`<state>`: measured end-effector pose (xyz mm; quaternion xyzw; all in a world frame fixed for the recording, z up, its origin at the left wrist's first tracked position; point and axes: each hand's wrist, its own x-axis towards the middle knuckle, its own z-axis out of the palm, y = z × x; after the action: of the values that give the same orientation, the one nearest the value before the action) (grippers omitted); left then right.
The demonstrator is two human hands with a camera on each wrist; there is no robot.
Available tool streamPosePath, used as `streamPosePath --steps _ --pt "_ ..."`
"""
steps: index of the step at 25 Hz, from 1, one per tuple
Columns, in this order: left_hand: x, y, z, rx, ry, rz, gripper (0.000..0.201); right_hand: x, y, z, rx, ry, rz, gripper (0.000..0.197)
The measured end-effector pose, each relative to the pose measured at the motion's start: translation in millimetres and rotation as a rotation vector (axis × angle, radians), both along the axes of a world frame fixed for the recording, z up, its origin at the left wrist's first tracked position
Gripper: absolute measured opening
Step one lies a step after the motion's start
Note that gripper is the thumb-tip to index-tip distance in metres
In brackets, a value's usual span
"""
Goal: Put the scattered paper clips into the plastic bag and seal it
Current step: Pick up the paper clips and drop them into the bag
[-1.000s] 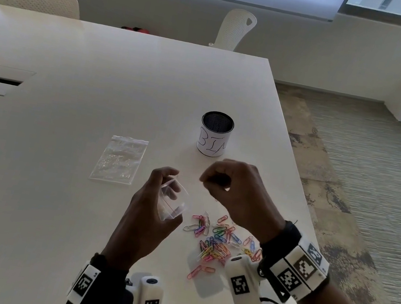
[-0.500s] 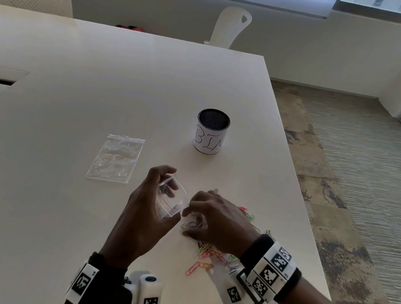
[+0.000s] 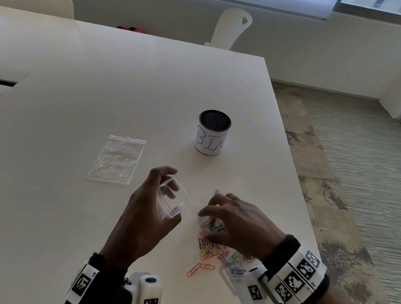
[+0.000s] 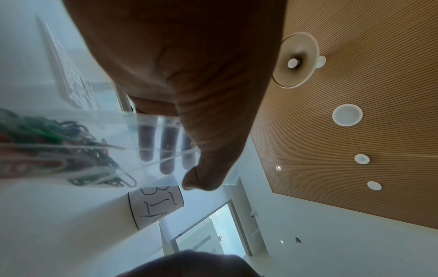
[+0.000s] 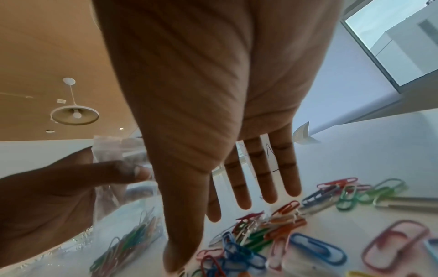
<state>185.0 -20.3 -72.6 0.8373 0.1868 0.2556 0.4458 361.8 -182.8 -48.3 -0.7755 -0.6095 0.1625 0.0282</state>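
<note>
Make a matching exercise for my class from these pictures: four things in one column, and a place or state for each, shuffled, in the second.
Things:
1. open plastic bag
2. second plastic bag
3. BIN cup
4. loose paper clips

Places or states:
A. standing upright, far side of the hands
B. lying flat on the table
C. held in the left hand
D. scattered under the right hand

Pairs: 1-C, 2-B, 3-A, 4-D

White table (image 3: 54,193) bears paper clips (image 3: 213,256), bag (image 3: 117,159), cup (image 3: 211,136).
</note>
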Motion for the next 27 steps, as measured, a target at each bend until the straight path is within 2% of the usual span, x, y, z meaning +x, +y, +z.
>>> streamPosePath --steps 1,3,7,9,16,19,21,24,27 --pt "0 0 0 -0.003 0.0 0.0 0.072 0 -3 0 -0.032 -0.014 0.003 0.054" --pt "0 0 0 -0.006 0.0 -0.004 0.073 -1 -7 -4 -0.045 -0.018 0.004 0.053" --pt "0 -1 0 0.004 0.012 -0.006 0.074 -5 -9 -11 0.063 0.036 -0.032 0.022" --pt "1 -1 0 0.002 0.015 -0.004 0.074 -6 -7 -12 0.082 0.038 -0.052 0.014" --pt "-1 -2 1 0.007 0.012 0.002 0.074 -3 -3 -13 0.13 0.061 -0.081 0.011" --pt "-1 -2 0 0.008 0.014 -0.002 0.075 4 -6 -12 0.222 0.13 -0.146 0.007" --pt "0 -2 0 0.004 0.019 -0.004 0.076 10 -9 -8 0.302 0.255 -0.249 0.007" --pt "0 -4 -1 0.01 0.021 -0.009 0.076 11 -12 6 0.402 0.62 -0.425 0.013" --pt "2 -5 -1 0.014 0.022 -0.009 0.075 0 -8 27 0.488 0.917 -0.426 0.015"
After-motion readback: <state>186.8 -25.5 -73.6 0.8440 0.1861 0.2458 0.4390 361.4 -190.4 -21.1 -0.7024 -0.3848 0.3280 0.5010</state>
